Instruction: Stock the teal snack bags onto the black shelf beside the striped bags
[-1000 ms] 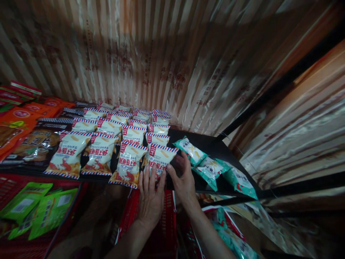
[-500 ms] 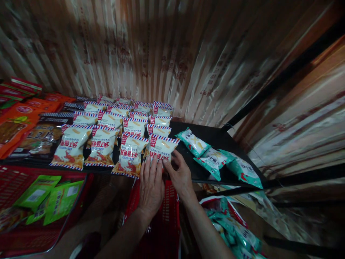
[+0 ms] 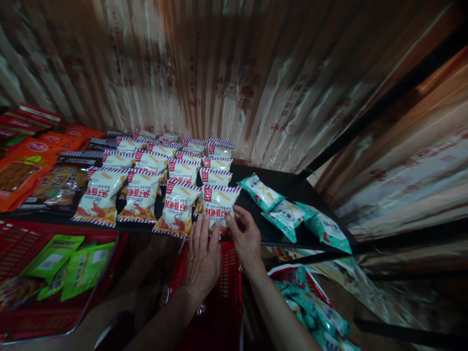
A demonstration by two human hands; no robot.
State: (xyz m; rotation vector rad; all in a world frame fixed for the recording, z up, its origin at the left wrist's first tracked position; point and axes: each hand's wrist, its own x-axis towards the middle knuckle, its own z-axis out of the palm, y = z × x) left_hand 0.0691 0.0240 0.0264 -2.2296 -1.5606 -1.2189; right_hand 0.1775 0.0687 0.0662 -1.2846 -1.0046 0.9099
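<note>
Free room, as I logged it from my remote station: one lane of bare, flat black shelf, which ran back between the white, stripe-edged plastic packets and the loose teal-and-white plastic packets; one narrow slot, between the second and third front white ones. Obstacles: left hand and right hand, which blocked the rightmost front packet's near side; pleated translucent curtain, behind; slanting black bar, right; red plastic basket, below.

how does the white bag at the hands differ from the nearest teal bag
The white bag has a red-and-blue striped top; the teal bag has plain teal ends. The white bag sits fairly straight, the teal bag slanted. Both are printed and on the black shelf.
</note>
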